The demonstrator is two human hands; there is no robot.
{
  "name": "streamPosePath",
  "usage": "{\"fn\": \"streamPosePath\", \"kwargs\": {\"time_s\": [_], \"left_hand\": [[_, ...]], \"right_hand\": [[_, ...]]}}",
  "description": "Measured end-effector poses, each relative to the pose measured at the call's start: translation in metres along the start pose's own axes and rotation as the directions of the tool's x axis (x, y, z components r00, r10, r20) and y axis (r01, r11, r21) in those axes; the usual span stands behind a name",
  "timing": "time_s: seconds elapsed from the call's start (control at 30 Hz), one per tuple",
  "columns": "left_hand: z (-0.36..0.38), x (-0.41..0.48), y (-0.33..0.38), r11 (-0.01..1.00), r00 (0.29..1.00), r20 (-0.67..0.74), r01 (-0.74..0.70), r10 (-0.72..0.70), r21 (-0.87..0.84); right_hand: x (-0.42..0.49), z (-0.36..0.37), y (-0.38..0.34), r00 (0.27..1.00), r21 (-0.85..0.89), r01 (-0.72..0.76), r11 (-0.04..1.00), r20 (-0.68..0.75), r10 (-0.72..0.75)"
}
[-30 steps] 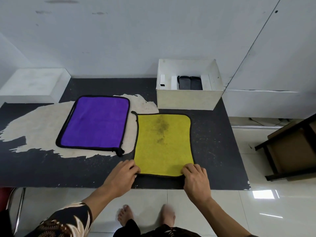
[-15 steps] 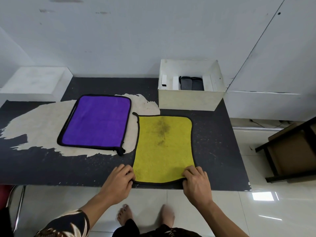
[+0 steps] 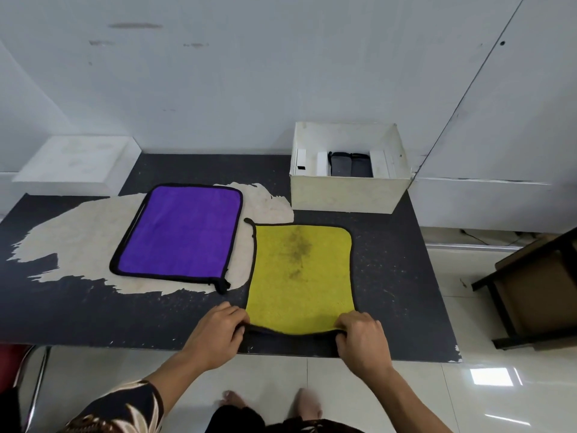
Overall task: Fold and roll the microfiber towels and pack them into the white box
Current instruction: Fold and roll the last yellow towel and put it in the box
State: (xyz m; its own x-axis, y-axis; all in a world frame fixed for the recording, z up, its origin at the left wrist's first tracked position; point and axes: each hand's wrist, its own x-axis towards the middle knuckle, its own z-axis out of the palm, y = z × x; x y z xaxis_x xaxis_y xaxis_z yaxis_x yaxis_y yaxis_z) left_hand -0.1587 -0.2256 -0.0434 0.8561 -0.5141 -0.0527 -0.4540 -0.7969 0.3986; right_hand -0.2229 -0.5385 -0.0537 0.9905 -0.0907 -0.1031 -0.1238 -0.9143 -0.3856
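From my remote view I see two bare hands, the left hand [image 3: 218,331] and the right hand [image 3: 363,342], each without gloves, rings or a watch. My left arm wears a short sleeve [image 3: 121,407] in dark fabric printed with cream and brown leaf shapes, ending near the elbow. The right forearm is uncovered to the frame edge. Dark lower garments [image 3: 249,421] with the same print show at the bottom edge. Both feet [image 3: 232,400] are bare.

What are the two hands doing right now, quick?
Left hand: closed, pinching the near left corner of the yellow towel.
Right hand: closed, pinching the towel's near right corner.
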Motion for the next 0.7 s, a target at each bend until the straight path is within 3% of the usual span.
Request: {"fn": "streamPosePath", "kwargs": {"time_s": [0.23, 0.43, 0.7], "left_hand": [[-0.034, 0.061, -0.002, 0.963, 0.976, -0.113, 0.161, -0.188, -0.217], [-0.051, 0.12, -0.002, 0.891, 0.933, -0.107, 0.288, -0.344, -0.352], [-0.046, 0.183, -0.021, 0.846, 0.89, -0.065, 0.405, -0.452, -0.347]], "right_hand": [[0.064, -0.05, 0.002, 0.97, 0.375, -0.226, 0.899, -0.003, 0.245], [0.131, -0.065, 0.004, 0.936, 0.477, -0.324, 0.817, 0.039, 0.349], [0.193, -0.064, 0.008, 0.889, 0.511, -0.423, 0.749, 0.073, 0.453]]}}
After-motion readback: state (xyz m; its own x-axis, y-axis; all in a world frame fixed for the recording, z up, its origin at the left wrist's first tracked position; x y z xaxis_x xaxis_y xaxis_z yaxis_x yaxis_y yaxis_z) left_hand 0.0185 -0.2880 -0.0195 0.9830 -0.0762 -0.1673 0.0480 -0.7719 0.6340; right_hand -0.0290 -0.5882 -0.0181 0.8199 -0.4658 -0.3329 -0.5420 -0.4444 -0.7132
